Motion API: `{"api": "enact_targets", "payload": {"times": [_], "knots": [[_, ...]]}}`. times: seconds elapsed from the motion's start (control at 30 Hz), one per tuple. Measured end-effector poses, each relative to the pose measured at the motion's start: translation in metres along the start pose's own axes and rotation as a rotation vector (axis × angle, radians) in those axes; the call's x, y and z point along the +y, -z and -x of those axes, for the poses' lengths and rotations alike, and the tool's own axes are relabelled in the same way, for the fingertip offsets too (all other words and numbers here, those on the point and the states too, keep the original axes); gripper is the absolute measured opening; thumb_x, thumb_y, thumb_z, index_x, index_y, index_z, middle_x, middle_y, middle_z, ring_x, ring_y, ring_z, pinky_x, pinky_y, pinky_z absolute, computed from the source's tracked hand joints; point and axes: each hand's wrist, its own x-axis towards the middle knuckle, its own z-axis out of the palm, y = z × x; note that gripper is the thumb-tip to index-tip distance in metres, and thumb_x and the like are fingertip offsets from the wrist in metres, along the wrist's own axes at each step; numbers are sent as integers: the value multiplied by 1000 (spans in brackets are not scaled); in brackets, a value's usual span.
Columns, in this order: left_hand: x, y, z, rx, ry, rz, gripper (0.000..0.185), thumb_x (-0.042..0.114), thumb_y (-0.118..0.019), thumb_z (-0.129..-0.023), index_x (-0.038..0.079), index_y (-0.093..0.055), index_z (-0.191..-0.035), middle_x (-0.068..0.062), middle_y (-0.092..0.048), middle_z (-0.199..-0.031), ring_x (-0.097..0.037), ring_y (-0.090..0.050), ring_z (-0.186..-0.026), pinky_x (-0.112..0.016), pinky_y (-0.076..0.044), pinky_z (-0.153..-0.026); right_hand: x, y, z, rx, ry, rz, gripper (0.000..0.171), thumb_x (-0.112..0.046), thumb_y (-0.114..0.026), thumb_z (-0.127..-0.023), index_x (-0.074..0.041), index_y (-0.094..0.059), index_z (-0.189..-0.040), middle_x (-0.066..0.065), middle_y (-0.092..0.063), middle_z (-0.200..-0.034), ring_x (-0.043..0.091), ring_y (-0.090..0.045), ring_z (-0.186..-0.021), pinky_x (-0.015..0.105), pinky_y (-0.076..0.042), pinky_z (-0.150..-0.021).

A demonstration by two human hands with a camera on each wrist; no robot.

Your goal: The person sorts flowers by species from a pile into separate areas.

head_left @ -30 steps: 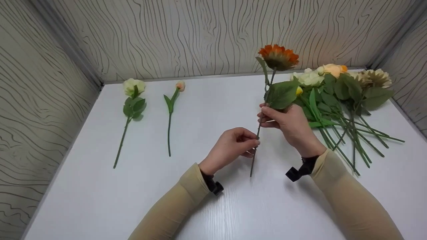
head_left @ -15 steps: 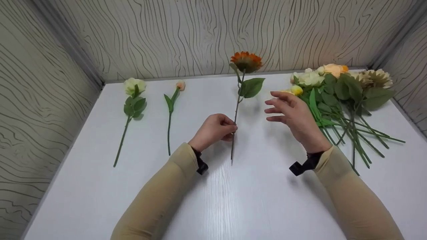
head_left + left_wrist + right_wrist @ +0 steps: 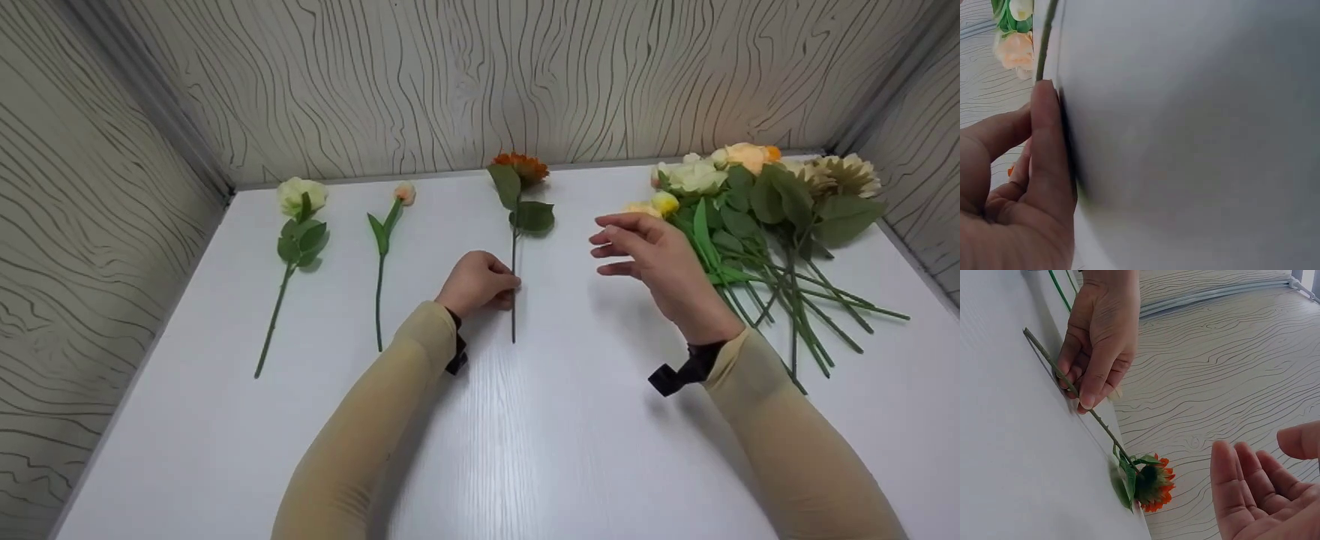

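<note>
An orange flower [image 3: 519,166] with a long green stem [image 3: 514,285] lies flat on the white table [image 3: 570,450], head toward the back wall. My left hand [image 3: 504,287] pinches the stem about midway, fingers curled down onto the tabletop; the right wrist view shows the same left hand [image 3: 1092,377] on the stem [image 3: 1044,354] and the orange bloom [image 3: 1154,486]. In the left wrist view my thumb [image 3: 1044,140] lies along the stem [image 3: 1044,39]. My right hand [image 3: 622,240] hovers empty to the right of the flower, fingers relaxed, its fingers [image 3: 1252,495] apart.
A white rose [image 3: 300,196] and a pink bud [image 3: 405,193] lie side by side left of the orange flower. A heap of several flowers [image 3: 757,210] lies at the back right, stems fanning toward me. Patterned walls [image 3: 450,82] enclose the table on three sides.
My right hand let go of the orange flower. My left hand carried it left and laid it flat beside the pink bud.
</note>
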Motion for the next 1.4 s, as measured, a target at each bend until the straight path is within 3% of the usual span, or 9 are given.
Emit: {"api": "enact_targets", "payload": {"times": [0.37, 0.5, 0.6, 0.7, 0.83, 0.93, 1.17, 1.3, 1.4], "knots": [[3, 0, 1, 10, 25, -96, 23, 22, -76, -96, 5, -64, -104, -10, -72, -88, -19, -71, -74, -30, -59, -71, 5, -4, 0, -46, -19, 99, 40, -31, -63, -104, 0, -62, -129, 18, -65, -117, 31, -65, -108, 37, -60, -87], [5, 3, 7, 39, -16, -182, 30, 33, -73, -97, 7, -64, -111, -7, -69, -92, -20, -68, -78, -30, -56, -71, 5, -1, -2, -65, -17, 148, 39, -30, -62, -104, 0, -63, -129, 19, -65, -117, 33, -65, -109, 36, -59, -87], [10, 2, 15, 74, -136, -297, 37, 37, -70, -99, 8, -64, -122, -4, -66, -101, -19, -66, -88, -31, -55, -76, 3, 11, -1, -53, -9, 181, 39, -32, -62, -104, 0, -64, -127, 17, -66, -115, 29, -66, -106, 34, -59, -85], [15, -5, 30, 87, -314, -461, 47, 39, -68, -100, 10, -61, -137, -4, -64, -119, -20, -62, -106, -33, -54, -89, 1, 33, 2, 5, -18, 209, 44, -35, -62, -104, 1, -63, -128, 14, -67, -115, 24, -66, -103, 33, -59, -84], [16, -17, 52, 87, -585, -751, 59, 42, -66, -101, 12, -52, -149, -6, -58, -141, -23, -52, -130, -36, -43, -110, 1, 79, 8, 128, -88, 283, 52, -44, -61, -102, -3, -61, -134, 4, -68, -114, 17, -64, -102, 29, -57, -84], [14, -28, 65, 93, -746, -936, 64, 44, -65, -101, 14, -46, -154, -7, -52, -150, -25, -44, -141, -39, -31, -119, 2, 121, 11, 220, -131, 346, 54, -47, -59, -102, -6, -59, -135, -4, -68, -110, 12, -63, -99, 25, -56, -81], [17, -56, 83, 9, -902, -1091, 68, 47, -63, -101, 20, -39, -158, -6, -41, -160, -27, -33, -149, -47, -18, -124, 9, 207, 18, 436, -266, 507, 53, -44, -47, -107, -4, -53, -140, -8, -62, -99, 5, -61, -84, 20, -55, -71], [20, -68, 87, -20, -958, -1109, 68, 47, -62, -101, 20, -39, -159, -5, -40, -160, -27, -33, -149, -46, -17, -124, 17, 235, 19, 407, -391, 626, 44, -34, -40, -107, 3, -60, -117, -3, -57, -88, 10, -57, -74, 27, -55, -67], [20, -72, 88, -29, -979, -1112, 67, 47, -62, -101, 20, -39, -158, -5, -41, -160, -26, -33, -149, -45, -17, -124, 20, 244, 14, 376, -465, 603, 36, -32, -45, -105, 1, -58, -103, -2, -59, -78, 13, -57, -70, 31, -55, -66]]}}
